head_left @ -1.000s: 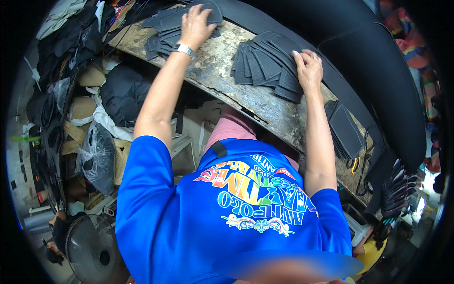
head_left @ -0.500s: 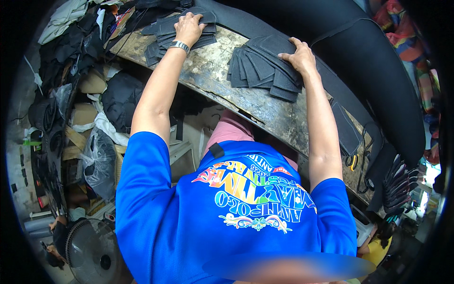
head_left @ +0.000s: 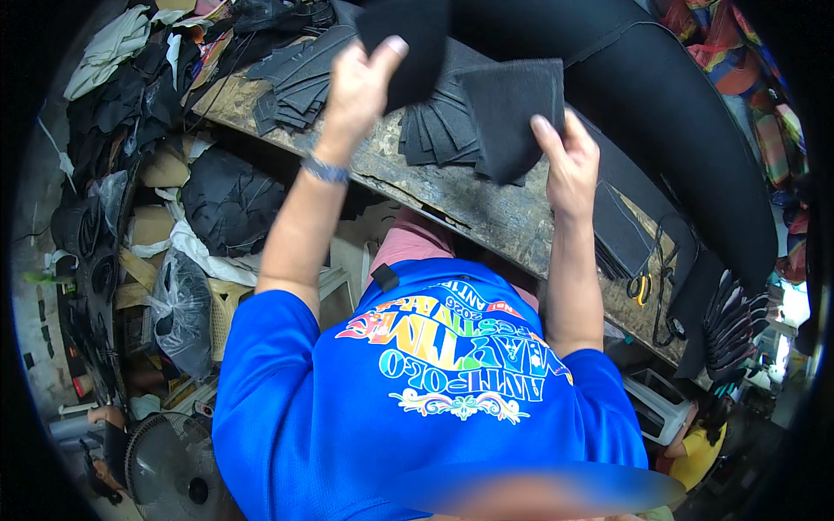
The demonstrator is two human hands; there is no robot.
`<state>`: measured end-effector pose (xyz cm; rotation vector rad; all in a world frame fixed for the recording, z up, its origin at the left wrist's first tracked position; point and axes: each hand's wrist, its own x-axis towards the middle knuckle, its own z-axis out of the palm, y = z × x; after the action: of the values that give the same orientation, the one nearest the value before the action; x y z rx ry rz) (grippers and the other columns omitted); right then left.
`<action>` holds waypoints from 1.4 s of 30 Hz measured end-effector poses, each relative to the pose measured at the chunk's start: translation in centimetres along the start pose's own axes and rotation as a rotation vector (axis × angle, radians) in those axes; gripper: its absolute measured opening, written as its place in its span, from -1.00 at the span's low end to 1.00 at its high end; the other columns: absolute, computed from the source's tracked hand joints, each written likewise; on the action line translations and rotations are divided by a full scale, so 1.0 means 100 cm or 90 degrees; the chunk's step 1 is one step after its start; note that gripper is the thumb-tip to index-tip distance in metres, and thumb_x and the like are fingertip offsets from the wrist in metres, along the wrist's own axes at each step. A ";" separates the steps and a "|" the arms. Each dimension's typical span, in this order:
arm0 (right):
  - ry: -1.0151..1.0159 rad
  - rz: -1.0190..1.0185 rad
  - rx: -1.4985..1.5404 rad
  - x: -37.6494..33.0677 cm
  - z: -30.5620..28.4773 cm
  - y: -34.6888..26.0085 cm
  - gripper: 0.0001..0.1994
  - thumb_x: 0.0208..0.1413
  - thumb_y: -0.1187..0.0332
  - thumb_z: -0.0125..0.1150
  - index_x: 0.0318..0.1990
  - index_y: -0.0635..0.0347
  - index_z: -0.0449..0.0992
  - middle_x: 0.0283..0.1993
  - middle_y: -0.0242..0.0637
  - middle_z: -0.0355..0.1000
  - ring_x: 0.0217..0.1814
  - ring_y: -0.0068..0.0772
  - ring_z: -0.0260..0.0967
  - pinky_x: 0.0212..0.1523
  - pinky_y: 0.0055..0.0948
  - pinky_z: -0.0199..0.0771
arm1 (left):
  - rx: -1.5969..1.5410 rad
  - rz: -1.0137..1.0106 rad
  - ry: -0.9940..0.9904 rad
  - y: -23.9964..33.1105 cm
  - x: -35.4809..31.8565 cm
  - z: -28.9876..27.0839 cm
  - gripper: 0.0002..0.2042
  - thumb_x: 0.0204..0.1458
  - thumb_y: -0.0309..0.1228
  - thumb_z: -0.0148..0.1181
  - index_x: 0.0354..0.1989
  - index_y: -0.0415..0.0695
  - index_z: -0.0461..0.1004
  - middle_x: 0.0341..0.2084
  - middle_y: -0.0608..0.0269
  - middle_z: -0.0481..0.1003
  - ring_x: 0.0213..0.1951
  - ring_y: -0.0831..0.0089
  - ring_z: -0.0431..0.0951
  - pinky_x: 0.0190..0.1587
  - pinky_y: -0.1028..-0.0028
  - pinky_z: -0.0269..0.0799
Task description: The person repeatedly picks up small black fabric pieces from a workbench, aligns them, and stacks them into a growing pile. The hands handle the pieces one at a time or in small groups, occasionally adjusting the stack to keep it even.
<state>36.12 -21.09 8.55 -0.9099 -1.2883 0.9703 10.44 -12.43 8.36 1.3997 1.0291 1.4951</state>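
My left hand (head_left: pixel 358 91) pinches a black fabric piece (head_left: pixel 410 52), raised above the worktable and partly blurred. My right hand (head_left: pixel 571 165) grips a dark grey, roughly square fabric piece (head_left: pixel 512 113) by its right edge, thumb on top. Below the two lifted pieces lies a fanned stack of similar dark pieces (head_left: pixel 437 130), partly covered by them. Beyond my left wrist, a second fanned stack (head_left: pixel 300 82) rests on the table's left part.
The worn wooden worktable (head_left: pixel 512 230) runs diagonally before me. A large black padded roll (head_left: pixel 686 113) lies along its far side. Yellow-handled scissors (head_left: pixel 640 288) sit at the right beside more cut pieces (head_left: pixel 621 221). A fan (head_left: pixel 169 469) stands lower left; a person in yellow (head_left: pixel 698 451) is lower right.
Both hands have risen off the stacks, each now with a fabric piece. My left hand has come nearer and to the right; my right hand has drawn back toward me.
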 end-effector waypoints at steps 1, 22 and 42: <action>-0.013 0.017 0.066 -0.013 0.001 -0.008 -0.80 0.23 0.44 0.20 -0.06 0.39 0.50 -0.19 -0.30 0.54 -0.18 -0.60 0.46 -0.11 -0.58 0.46 | -0.126 -0.002 -0.049 0.002 -0.028 0.020 -0.75 0.23 -0.40 0.13 -0.01 -0.29 0.49 -0.22 0.18 0.59 -0.17 0.51 0.58 -0.05 0.51 0.48; 0.220 -0.023 -0.040 -0.074 0.003 0.032 -0.86 0.15 0.48 0.30 -0.33 0.33 0.46 -0.17 -0.36 0.33 -0.20 -0.61 0.24 -0.14 -0.61 0.26 | -0.613 -0.280 -0.236 -0.030 -0.143 0.101 -0.64 0.37 -0.31 -0.16 0.19 -0.28 0.34 0.11 0.09 0.44 0.12 0.38 0.47 0.20 0.39 0.38; 0.204 -0.044 -0.042 -0.079 0.007 0.038 -0.84 0.14 0.52 0.28 -0.36 0.33 0.38 -0.24 -0.38 0.30 -0.21 -0.61 0.17 -0.14 -0.62 0.23 | -0.456 -0.236 -0.224 -0.011 -0.143 0.095 -0.66 0.29 -0.32 0.07 0.13 -0.28 0.40 0.01 0.18 0.50 -0.01 0.51 0.51 0.07 0.48 0.45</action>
<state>34.95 -27.21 2.31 -1.0186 -1.0758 0.6983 20.57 -25.38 3.15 0.8516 0.4244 1.1203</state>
